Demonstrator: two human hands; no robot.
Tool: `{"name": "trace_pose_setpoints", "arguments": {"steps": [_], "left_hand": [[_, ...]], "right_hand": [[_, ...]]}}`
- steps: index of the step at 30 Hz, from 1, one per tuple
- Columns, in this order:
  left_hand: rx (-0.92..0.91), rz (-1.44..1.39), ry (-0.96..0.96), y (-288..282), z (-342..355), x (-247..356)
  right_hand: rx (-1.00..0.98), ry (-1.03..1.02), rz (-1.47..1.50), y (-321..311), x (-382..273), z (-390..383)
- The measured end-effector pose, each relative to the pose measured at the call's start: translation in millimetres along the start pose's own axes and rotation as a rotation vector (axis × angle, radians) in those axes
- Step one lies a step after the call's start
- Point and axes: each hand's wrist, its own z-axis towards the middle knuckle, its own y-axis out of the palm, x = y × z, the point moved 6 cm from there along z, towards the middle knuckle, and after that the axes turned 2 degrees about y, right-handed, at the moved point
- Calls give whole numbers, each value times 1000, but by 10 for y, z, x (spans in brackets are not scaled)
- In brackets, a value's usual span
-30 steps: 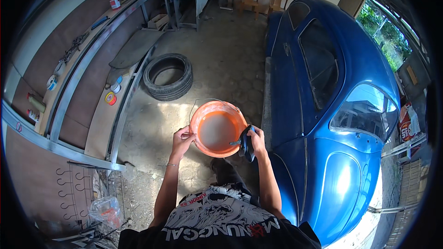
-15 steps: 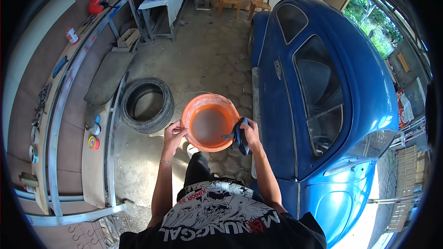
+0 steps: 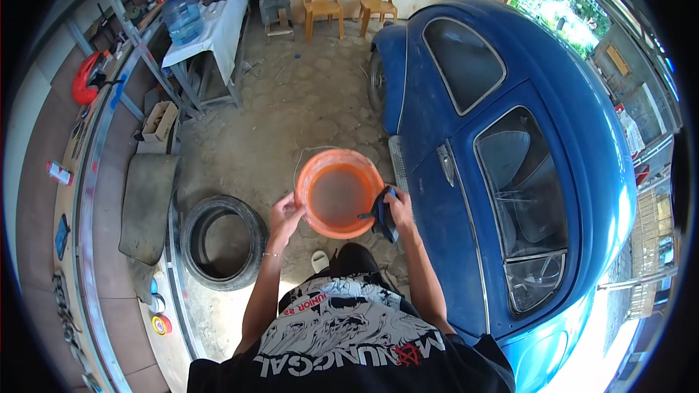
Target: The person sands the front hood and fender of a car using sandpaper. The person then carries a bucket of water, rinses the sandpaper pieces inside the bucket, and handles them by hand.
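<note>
An orange bucket [image 3: 338, 231] with murky greyish water [image 3: 340, 195] in it hangs in front of my body. My left hand [image 3: 286, 217] is closed on the left side of its rim, fingers pinching the edge. At the right side of the rim my right hand [image 3: 400, 208] grips a dark blue-black cloth [image 3: 385, 217], pressed against the bucket; part of it laps over the rim to the inside. The thin wire handle stands loose at the bucket's far left.
A blue car [image 3: 429, 153] takes up the right side. On the floor to my left lies a tyre [image 3: 191, 244], beside a metal-framed bench [image 3: 102, 247] with cans. Further off are a cloth-covered table [image 3: 226, 33] with a water jug [image 3: 182, 18] and plastic chairs [image 3: 322, 4].
I have moved forward over the floor alongside the car: the tyre, bench and car have slid nearer. The bucket stays between my hands, slightly further right in view.
</note>
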Motion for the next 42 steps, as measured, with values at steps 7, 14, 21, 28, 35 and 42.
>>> {"name": "trace_pose_setpoints", "arguments": {"steps": [7, 14, 21, 28, 35, 42], "left_hand": [[-24, 96, 63, -53, 1723, -213], [39, 188, 28, -251, 3361, -422], [136, 181, -91, -434, 4777, -896], [222, 252, -216, -648, 6224, -2299], [192, 375, -271, -737, 7461, -4139], [137, 504, -270, -971, 8118, -5726]], "right_hand": [[41, 26, 1, 415, -256, 1496], [32, 14, -16, 1045, -365, 3180], [6, 89, -95, 1728, -113, 4715], [-36, 220, -118, 2525, 910, 6185], [27, 267, -121, 3230, 2514, 7742], [-141, 340, -138, 3992, 3749, 8857]]}}
